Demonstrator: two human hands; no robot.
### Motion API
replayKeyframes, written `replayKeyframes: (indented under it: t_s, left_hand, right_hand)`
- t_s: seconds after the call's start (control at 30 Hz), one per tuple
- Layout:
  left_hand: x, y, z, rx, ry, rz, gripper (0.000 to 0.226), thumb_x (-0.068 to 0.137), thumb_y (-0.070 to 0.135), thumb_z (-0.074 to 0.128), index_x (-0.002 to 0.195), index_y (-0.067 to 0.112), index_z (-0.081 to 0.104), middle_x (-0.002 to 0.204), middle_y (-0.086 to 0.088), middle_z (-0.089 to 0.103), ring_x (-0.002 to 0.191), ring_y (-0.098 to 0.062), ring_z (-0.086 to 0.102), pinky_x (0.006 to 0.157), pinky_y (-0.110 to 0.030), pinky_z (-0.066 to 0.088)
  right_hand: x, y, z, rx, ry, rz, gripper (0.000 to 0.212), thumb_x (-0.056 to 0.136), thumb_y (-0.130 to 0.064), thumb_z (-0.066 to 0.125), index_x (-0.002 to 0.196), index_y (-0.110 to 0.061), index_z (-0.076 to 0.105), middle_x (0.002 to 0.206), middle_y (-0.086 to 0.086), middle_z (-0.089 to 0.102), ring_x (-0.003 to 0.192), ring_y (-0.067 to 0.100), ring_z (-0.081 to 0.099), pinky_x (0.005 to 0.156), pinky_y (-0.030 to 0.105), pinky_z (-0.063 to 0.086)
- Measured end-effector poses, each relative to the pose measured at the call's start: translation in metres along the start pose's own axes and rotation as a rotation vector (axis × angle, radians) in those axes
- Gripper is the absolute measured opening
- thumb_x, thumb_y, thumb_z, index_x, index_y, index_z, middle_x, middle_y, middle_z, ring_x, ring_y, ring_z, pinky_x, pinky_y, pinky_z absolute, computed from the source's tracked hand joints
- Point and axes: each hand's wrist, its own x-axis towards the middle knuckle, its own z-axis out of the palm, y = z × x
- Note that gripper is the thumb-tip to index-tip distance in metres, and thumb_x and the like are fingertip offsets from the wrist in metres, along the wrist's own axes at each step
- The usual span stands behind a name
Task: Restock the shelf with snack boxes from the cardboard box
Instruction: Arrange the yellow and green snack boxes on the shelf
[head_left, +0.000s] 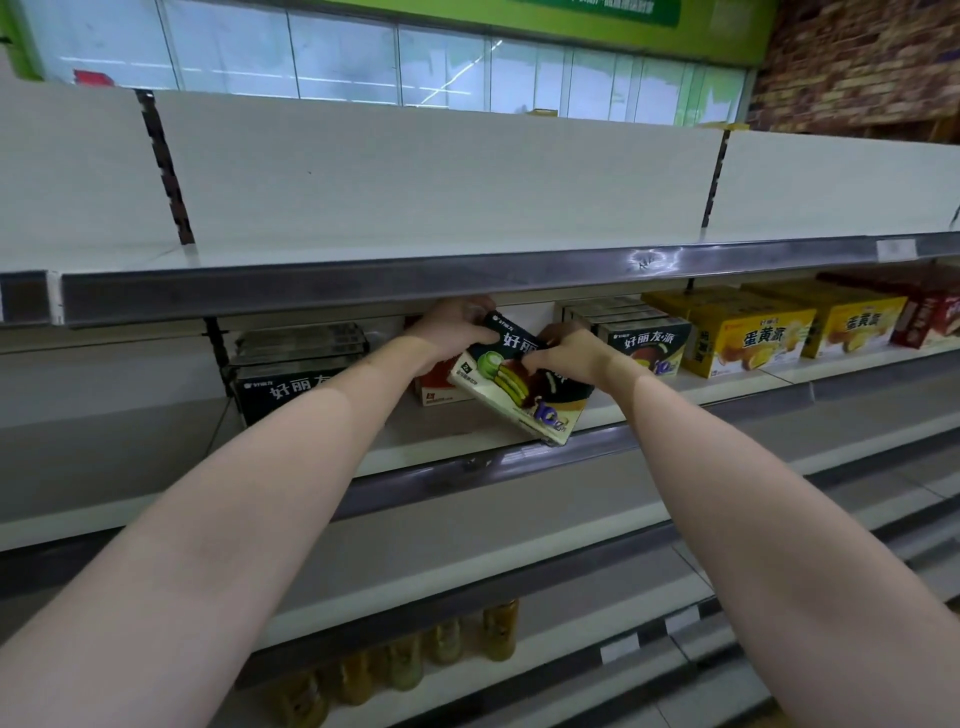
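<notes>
Both hands hold one snack box (519, 384), tilted, its lower corner at the shelf (415, 441) front edge: the left hand (457, 327) grips its upper left end, the right hand (566, 353) curls over its top right. Its dark band reads "好丽", with "10" in purple below. Just right of the grip stands a row marked "好丽友·派" (649, 345), then yellow "蛋黄派" boxes (753, 343). Left stands a dark box (291, 384); behind, a red box (441, 387).
</notes>
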Motion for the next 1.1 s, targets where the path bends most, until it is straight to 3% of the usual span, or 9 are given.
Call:
replayKeyframes:
  t_s: [0.17, 0.3, 0.4, 0.53, 0.7, 0.8, 0.9, 1.03, 1.1]
  left_hand:
    - [-0.006, 0.001, 0.002, 0.085, 0.006, 0.021, 0.047, 0.08, -0.001, 0.075, 0.123, 0.013, 0.064, 0.122, -0.002, 0.061, 0.111, -0.019, 0.059, 0.09, -0.027, 0.05]
    - [-0.007, 0.001, 0.013, 0.302, -0.048, 0.008, 0.052, 0.081, 0.0, 0.075, 0.129, 0.011, 0.06, 0.121, -0.001, 0.056, 0.114, -0.02, 0.054, 0.086, -0.021, 0.041]
    - [-0.004, -0.001, 0.021, 0.422, -0.063, -0.016, 0.051, 0.08, 0.006, 0.077, 0.127, 0.011, 0.06, 0.13, -0.007, 0.056, 0.117, -0.024, 0.054, 0.091, -0.026, 0.043]
    - [0.0, -0.003, 0.038, 0.475, -0.117, 0.0, 0.055, 0.077, 0.009, 0.081, 0.127, 0.011, 0.058, 0.118, -0.009, 0.059, 0.101, -0.021, 0.057, 0.083, -0.026, 0.045]
    - [0.01, 0.007, 0.072, 0.404, -0.076, 0.081, 0.056, 0.074, 0.006, 0.083, 0.124, 0.01, 0.061, 0.104, -0.007, 0.056, 0.091, -0.021, 0.056, 0.074, -0.025, 0.049]
    - [0.019, 0.014, 0.1, 0.378, -0.066, 0.155, 0.047, 0.074, 0.004, 0.081, 0.116, 0.01, 0.063, 0.103, -0.008, 0.06, 0.091, -0.021, 0.057, 0.066, -0.021, 0.041]
    - [0.028, 0.018, 0.136, 0.386, 0.002, 0.213, 0.034, 0.078, 0.008, 0.079, 0.108, 0.014, 0.064, 0.107, -0.002, 0.058, 0.095, -0.017, 0.056, 0.066, -0.015, 0.04]
    - [0.046, 0.021, 0.179, 0.445, 0.095, 0.242, 0.04, 0.086, 0.011, 0.072, 0.125, 0.013, 0.062, 0.126, -0.004, 0.046, 0.113, -0.018, 0.047, 0.088, -0.016, 0.033]
    - [0.058, 0.022, 0.195, 0.509, 0.096, 0.275, 0.042, 0.089, 0.007, 0.068, 0.131, 0.007, 0.059, 0.131, -0.009, 0.044, 0.119, -0.02, 0.045, 0.087, -0.009, 0.027]
  right_hand:
    - [0.011, 0.002, -0.005, -0.268, 0.122, -0.088, 0.026, 0.078, -0.032, 0.075, 0.102, -0.025, 0.068, 0.101, 0.003, 0.072, 0.094, 0.022, 0.066, 0.087, 0.039, 0.055]
    - [0.012, 0.005, -0.008, -0.502, 0.134, -0.123, 0.036, 0.083, -0.021, 0.067, 0.117, -0.031, 0.065, 0.121, 0.004, 0.064, 0.121, 0.03, 0.052, 0.114, 0.052, 0.03]
    - [0.015, 0.016, -0.007, -0.492, 0.119, -0.132, 0.039, 0.084, -0.019, 0.064, 0.121, -0.031, 0.065, 0.127, 0.003, 0.062, 0.125, 0.03, 0.05, 0.116, 0.054, 0.027]
    - [0.012, 0.028, -0.014, -0.525, 0.124, -0.14, 0.04, 0.085, -0.017, 0.063, 0.123, -0.03, 0.064, 0.124, 0.0, 0.064, 0.119, 0.027, 0.055, 0.113, 0.05, 0.034]
    - [0.007, 0.057, -0.035, -0.527, 0.199, -0.078, 0.033, 0.082, -0.022, 0.068, 0.115, -0.021, 0.067, 0.105, 0.002, 0.07, 0.092, 0.022, 0.062, 0.084, 0.036, 0.052]
    - [0.004, 0.079, -0.054, -0.543, 0.238, -0.084, 0.047, 0.079, -0.028, 0.074, 0.124, -0.022, 0.061, 0.114, 0.002, 0.067, 0.106, 0.025, 0.061, 0.094, 0.042, 0.051]
    - [0.004, 0.108, -0.074, -0.63, 0.315, -0.09, 0.055, 0.084, -0.03, 0.074, 0.135, -0.022, 0.054, 0.129, 0.009, 0.057, 0.123, 0.031, 0.049, 0.108, 0.046, 0.035]
    - [0.01, 0.145, -0.092, -0.684, 0.396, -0.089, 0.058, 0.089, -0.029, 0.07, 0.142, -0.029, 0.048, 0.145, 0.012, 0.044, 0.136, 0.033, 0.036, 0.113, 0.05, 0.027]
    - [0.016, 0.157, -0.098, -0.671, 0.403, -0.104, 0.059, 0.089, -0.027, 0.069, 0.143, -0.03, 0.046, 0.148, 0.01, 0.043, 0.136, 0.032, 0.038, 0.113, 0.048, 0.03]
